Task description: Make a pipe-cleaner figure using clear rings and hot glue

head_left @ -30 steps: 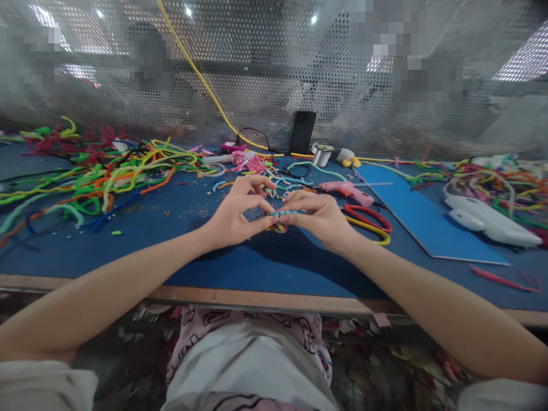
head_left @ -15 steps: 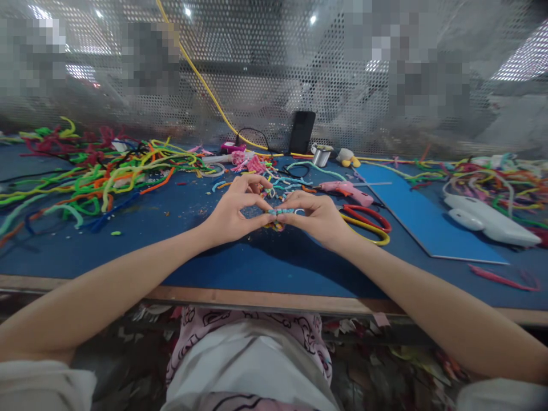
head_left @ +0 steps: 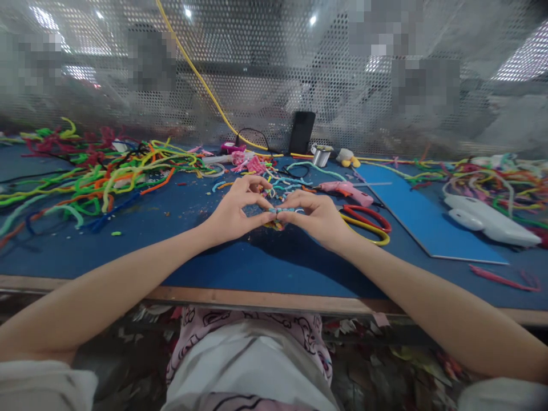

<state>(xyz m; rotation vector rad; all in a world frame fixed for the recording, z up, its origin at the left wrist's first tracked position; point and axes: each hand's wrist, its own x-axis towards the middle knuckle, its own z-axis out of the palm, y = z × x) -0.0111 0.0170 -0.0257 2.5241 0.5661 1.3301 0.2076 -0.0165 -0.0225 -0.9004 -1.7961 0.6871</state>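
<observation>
Between my two hands, near the middle of the blue table, is a small multicoloured piece (head_left: 278, 225) with light blue, yellow and red parts. My left hand (head_left: 237, 211) pinches its left side between thumb and forefinger. From the right, my right hand (head_left: 314, 217) pinches it the same way, the fingertips of both hands almost touching. Fingers cover most of the piece, so its shape is unclear. Short blue and white fuzzy bits lie just behind the hands. Close to my right hand are scissors (head_left: 377, 225) with red and yellow handles.
Fuzzy coloured stems (head_left: 124, 171) heap at the left. Behind stand a phone (head_left: 302, 132) and a wire spool (head_left: 322, 155). Rightward are a pink glue gun (head_left: 349, 191), a blue board (head_left: 428, 217), a white device (head_left: 488, 220) and more stems. The table's wooden edge (head_left: 257, 299) runs in front.
</observation>
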